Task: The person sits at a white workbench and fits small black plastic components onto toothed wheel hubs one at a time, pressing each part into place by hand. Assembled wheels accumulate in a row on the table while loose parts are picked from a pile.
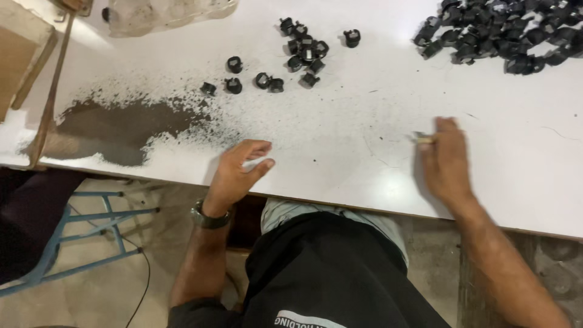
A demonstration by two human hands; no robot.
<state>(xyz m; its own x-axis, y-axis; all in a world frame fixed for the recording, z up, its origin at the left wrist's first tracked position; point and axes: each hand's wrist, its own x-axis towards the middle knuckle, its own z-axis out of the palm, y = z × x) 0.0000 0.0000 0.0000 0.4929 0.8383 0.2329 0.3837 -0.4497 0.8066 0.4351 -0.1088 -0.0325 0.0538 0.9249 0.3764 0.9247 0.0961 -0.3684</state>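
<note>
Table, white and scuffed, carries everything. Beyond the right hand lies the big heap of black clips; a smaller batch sits past the left hand, so most look unsorted. Dark dust spreads left of it. Left hand rests loosely curled, empty, on the table edge; right hand pinches a small pale piece. Concrete floor and a blue stool frame lie below.
</note>
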